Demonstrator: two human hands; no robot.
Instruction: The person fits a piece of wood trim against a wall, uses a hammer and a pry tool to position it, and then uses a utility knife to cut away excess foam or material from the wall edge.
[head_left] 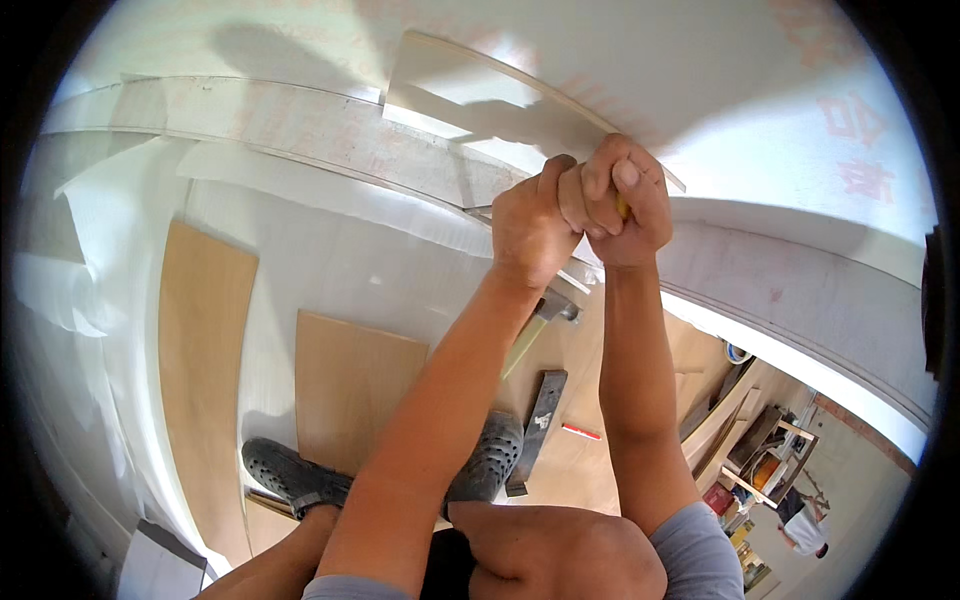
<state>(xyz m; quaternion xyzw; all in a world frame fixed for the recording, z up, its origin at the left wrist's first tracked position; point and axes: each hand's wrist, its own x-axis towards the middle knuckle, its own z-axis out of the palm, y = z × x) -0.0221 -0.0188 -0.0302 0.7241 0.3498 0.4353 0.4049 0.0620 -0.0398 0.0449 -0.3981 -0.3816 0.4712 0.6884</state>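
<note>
Both my hands are raised together in front of the wall, fingers curled and pressed against each other. My left hand [535,222] is closed, its knuckles touching the right. My right hand [632,195] is a fist, and a small yellow bit [623,207] shows between its fingers; the rest of that object is hidden. Just behind the hands, a narrow pale board [430,90] lies at a slant against the light wall surface. Its lower right end runs behind my fists. I cannot tell whether the hands touch it.
Below my hands lie a hammer [555,308] with a yellow-green handle, a dark flat bar [538,430] and a red-and-white marker [581,432]. Wooden planks [205,350] lie by my dark clogs [290,475]. A wooden frame [768,455] with tools stands at lower right, near a person [803,525].
</note>
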